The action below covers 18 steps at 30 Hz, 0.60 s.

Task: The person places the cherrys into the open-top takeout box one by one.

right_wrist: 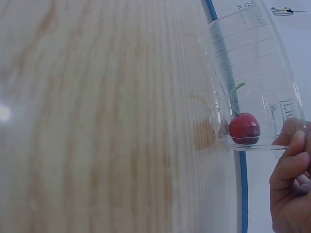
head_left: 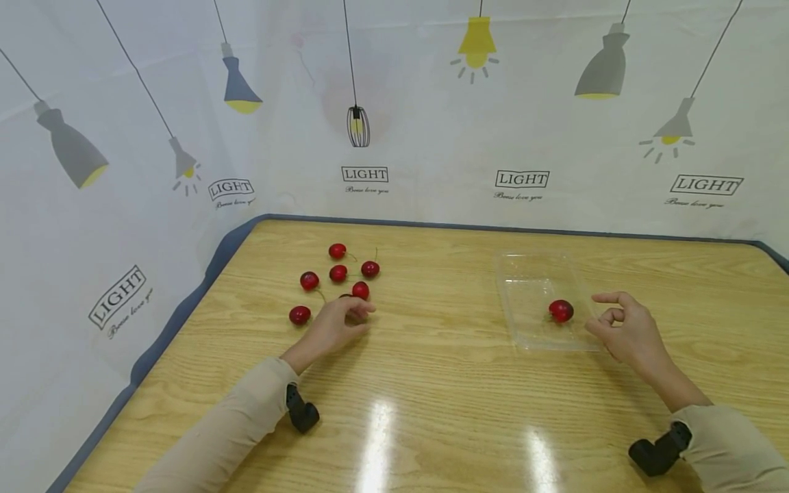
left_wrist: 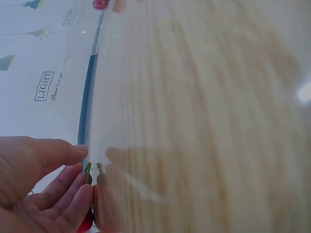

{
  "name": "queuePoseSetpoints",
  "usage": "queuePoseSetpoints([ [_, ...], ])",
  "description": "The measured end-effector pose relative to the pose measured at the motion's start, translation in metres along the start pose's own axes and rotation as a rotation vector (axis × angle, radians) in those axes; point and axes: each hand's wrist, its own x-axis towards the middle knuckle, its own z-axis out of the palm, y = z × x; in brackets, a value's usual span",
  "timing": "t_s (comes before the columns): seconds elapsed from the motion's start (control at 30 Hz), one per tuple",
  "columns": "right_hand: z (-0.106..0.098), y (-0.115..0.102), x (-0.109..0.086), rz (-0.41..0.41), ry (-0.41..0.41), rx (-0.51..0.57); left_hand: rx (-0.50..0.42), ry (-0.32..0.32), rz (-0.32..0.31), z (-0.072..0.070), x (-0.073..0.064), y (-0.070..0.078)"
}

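My left hand (head_left: 335, 325) reaches in at the near side of a loose group of red cherries (head_left: 337, 273). In the left wrist view its thumb stands apart from the bent fingers. A cherry (left_wrist: 85, 224) with a green stem shows just beyond those fingers, partly hidden by them. My right hand (head_left: 629, 332) is at the right side of a clear plastic container (head_left: 520, 335), pinching its rim between thumb and fingers. One cherry (right_wrist: 245, 128) with a green stem lies inside the container, near the side by that hand.
The wood-grain table (head_left: 431, 383) has a blue edge along its back and left. Behind it hangs a white curtain (head_left: 425, 137) printed with lamps. Several cherries lie scattered at the left, and the container stands at the right. Black wrist cameras (head_left: 301, 411) sit on both sleeves.
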Motion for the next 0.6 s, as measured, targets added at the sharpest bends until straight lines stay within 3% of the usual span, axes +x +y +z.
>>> queuePoseSetpoints([
  [0.6, -0.0011, -0.0021, -0.0013, -0.002, -0.007, 0.016, 0.014, -0.01, 0.029, -0.0021, -0.0005, -0.0007],
])
